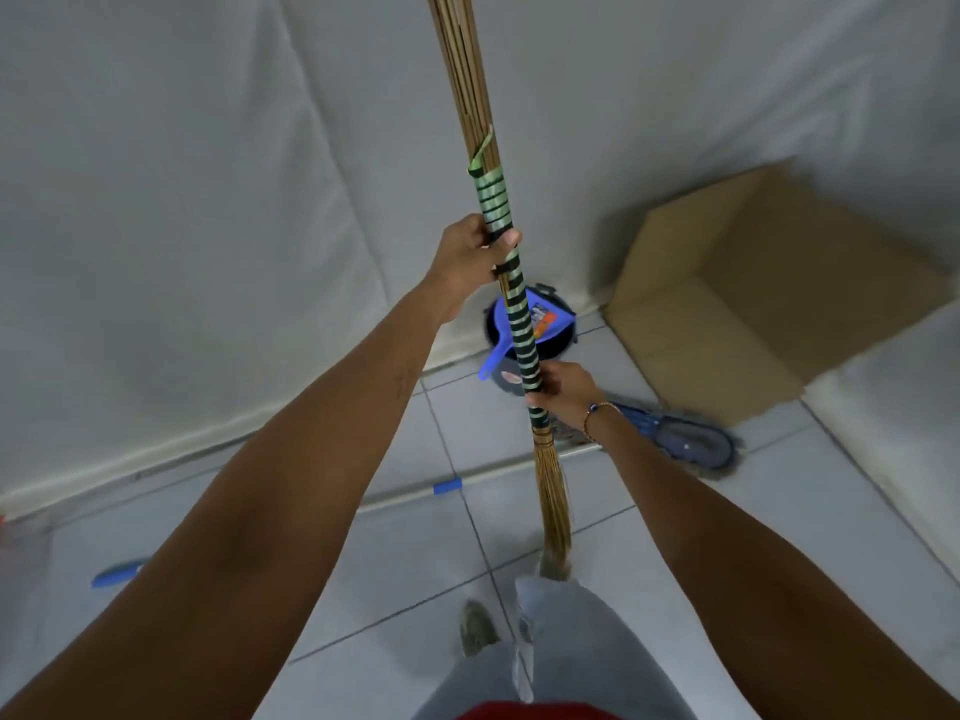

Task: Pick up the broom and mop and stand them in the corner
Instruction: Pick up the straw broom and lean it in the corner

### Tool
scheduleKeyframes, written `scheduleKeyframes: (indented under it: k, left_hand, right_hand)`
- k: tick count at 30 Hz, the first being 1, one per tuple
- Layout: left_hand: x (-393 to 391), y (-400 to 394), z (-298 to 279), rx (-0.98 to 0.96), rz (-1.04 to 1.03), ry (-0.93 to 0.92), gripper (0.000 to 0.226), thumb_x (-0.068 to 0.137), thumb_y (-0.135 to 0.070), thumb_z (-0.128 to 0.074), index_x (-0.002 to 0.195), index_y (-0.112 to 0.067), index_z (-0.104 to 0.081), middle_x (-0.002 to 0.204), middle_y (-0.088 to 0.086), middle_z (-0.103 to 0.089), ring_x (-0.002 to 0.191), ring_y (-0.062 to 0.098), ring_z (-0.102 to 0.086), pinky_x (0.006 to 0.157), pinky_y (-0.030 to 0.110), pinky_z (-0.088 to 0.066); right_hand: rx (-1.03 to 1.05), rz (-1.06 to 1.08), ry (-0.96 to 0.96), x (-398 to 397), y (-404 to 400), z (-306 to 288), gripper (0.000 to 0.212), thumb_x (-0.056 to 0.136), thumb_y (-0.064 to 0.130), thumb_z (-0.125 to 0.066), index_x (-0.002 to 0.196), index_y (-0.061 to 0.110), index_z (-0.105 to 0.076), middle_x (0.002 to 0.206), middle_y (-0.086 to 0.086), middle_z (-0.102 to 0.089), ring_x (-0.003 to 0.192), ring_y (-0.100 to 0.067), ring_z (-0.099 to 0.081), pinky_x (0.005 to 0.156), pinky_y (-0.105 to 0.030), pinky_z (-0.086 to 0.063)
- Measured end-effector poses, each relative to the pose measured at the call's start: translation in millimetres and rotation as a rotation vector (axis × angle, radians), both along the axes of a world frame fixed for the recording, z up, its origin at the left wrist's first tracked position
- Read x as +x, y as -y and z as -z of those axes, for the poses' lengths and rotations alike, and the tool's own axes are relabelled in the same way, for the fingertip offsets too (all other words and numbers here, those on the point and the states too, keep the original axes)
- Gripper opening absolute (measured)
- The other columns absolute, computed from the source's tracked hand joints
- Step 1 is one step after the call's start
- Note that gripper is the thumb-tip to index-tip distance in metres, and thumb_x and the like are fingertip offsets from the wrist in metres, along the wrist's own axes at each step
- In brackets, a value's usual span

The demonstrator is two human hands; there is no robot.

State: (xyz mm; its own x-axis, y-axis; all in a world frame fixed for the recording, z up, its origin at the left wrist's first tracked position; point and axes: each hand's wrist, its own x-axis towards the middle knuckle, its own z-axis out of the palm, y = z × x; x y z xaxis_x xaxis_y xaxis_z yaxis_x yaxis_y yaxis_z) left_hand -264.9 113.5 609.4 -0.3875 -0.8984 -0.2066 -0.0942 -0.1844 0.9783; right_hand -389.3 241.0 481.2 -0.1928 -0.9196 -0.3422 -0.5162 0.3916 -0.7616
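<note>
I hold a stick broom [519,314] upright in front of me; its handle is wound with green and black tape and its brown straws run out of the top of the frame. My left hand [470,257] grips the taped handle high up, my right hand [563,389] grips it lower. The mop lies flat on the tiled floor: its white pole [415,493] with a blue collar runs left, and its blue-grey head [696,444] rests near the corner, partly behind my right wrist.
A blue dustpan [545,324] sits on a dark round bin in the corner where the white walls meet. An open cardboard box [753,304] stands to the right of it. My legs and a shoe [475,628] are below.
</note>
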Motion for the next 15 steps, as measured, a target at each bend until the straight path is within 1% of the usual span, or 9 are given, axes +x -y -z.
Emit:
scheduleKeyframes:
  k: [1, 3, 7, 9, 10, 12, 13, 15]
  left_hand:
    - [-19, -7, -4, -0.008, 0.046, -0.001, 0.014, 0.091, -0.01, -0.06, 0.104, -0.007, -0.054, 0.106, 0.013, -0.062, 0.097, 0.023, -0.06, 0.087, 0.042, -0.054]
    - [-48, -19, -9, -0.016, 0.109, -0.013, 0.015, 0.092, -0.01, -0.059, 0.105, -0.007, -0.054, 0.107, 0.012, -0.063, 0.1, 0.023, -0.061, 0.086, 0.04, -0.054]
    - [-110, -47, -17, -0.042, 0.227, -0.032, 0.017, 0.092, -0.011, -0.059, 0.108, -0.008, -0.054, 0.109, 0.01, -0.064, 0.102, 0.021, -0.061, 0.09, 0.04, -0.053]
    - [-145, -65, -23, -0.054, 0.283, -0.046, 0.016, 0.092, -0.011, -0.059, 0.107, -0.008, -0.054, 0.108, 0.01, -0.065, 0.1, 0.02, -0.061, 0.084, 0.034, -0.056]
    - [-164, -75, -26, -0.062, 0.306, -0.056, 0.014, 0.092, -0.011, -0.059, 0.105, -0.009, -0.054, 0.108, 0.009, -0.065, 0.099, 0.019, -0.062, 0.081, 0.031, -0.056]
    - [-208, -94, -28, -0.081, 0.348, -0.056, 0.011, 0.092, -0.012, -0.059, 0.102, -0.011, -0.056, 0.107, 0.008, -0.066, 0.098, 0.02, -0.062, 0.082, 0.033, -0.056]
    - [-224, -100, -27, -0.09, 0.371, -0.052, 0.012, 0.092, -0.013, -0.059, 0.103, -0.011, -0.057, 0.107, 0.009, -0.065, 0.099, 0.02, -0.062, 0.084, 0.036, -0.055]
    - [-270, -118, -26, -0.102, 0.395, -0.053, 0.023, 0.091, -0.012, -0.059, 0.112, -0.005, -0.057, 0.111, 0.012, -0.065, 0.101, 0.02, -0.061, 0.086, 0.036, -0.055]
  right_hand:
    - [-0.007, 0.038, -0.034, -15, -11, -5, 0.033, 0.074, 0.013, -0.075, 0.105, 0.007, -0.065, 0.104, -0.014, -0.072, 0.1, -0.027, -0.065, 0.086, -0.034, -0.051]
    - [-0.002, 0.073, -0.096, -39, -25, -10, 0.032, 0.073, 0.017, -0.075, 0.102, 0.008, -0.066, 0.104, -0.015, -0.072, 0.1, -0.03, -0.065, 0.083, -0.034, -0.049]
    - [0.024, 0.118, -0.189, -92, -57, -21, 0.035, 0.075, 0.02, -0.074, 0.105, 0.005, -0.063, 0.108, -0.017, -0.069, 0.102, -0.033, -0.063, 0.086, -0.039, -0.05]
    - [0.018, 0.167, -0.184, -122, -75, -26, 0.035, 0.075, 0.017, -0.074, 0.106, 0.003, -0.063, 0.108, -0.018, -0.069, 0.102, -0.032, -0.063, 0.086, -0.038, -0.051]
    - [0.01, 0.199, -0.179, -139, -84, -26, 0.035, 0.075, 0.015, -0.074, 0.106, 0.002, -0.064, 0.107, -0.018, -0.07, 0.1, -0.03, -0.063, 0.084, -0.035, -0.051]
    - [-0.006, 0.264, -0.156, -178, -104, -23, 0.032, 0.075, 0.012, -0.074, 0.104, 0.002, -0.065, 0.104, -0.018, -0.071, 0.094, -0.027, -0.063, 0.079, -0.031, -0.049]
    - [-0.016, 0.287, -0.13, -191, -111, -22, 0.03, 0.076, 0.012, -0.074, 0.103, 0.001, -0.066, 0.102, -0.019, -0.071, 0.094, -0.028, -0.064, 0.079, -0.032, -0.05]
    - [-0.024, 0.316, -0.097, -233, -131, -22, 0.029, 0.077, 0.012, -0.074, 0.101, 0.0, -0.065, 0.095, -0.017, -0.07, 0.09, -0.028, -0.064, 0.084, -0.039, -0.053]
